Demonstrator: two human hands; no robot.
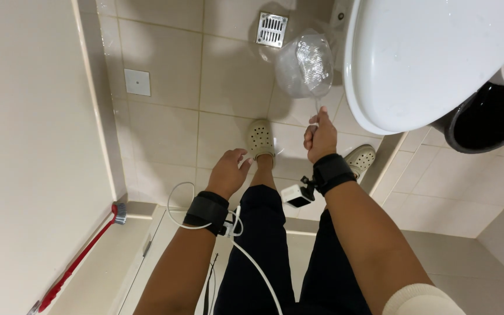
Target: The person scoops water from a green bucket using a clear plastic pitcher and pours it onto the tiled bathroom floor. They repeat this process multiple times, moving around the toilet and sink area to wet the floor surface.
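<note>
Right hand [320, 137]: closed in a pinch at the top of a clear, crinkled plastic bag [304, 64], held out above the floor.
Left hand [228, 172]: loosely curled, fingers half spread, gripping nothing; near the left knee.
Clear plastic bag: hanging in the air beside the white toilet bowl [415, 64], over the beige tiled floor [164, 125], just below the square metal floor drain [272, 29] in the picture.
Step in hand: apparently carrying the bag by its neck.
Next move: likely calls for a steady pinch and clearance from the bowl rim.
Surroundings: black round bin [488, 119] right of the bowl; red-handled brush [80, 256] against the wall; cream perforated clogs [261, 139] on the tiles.
</note>
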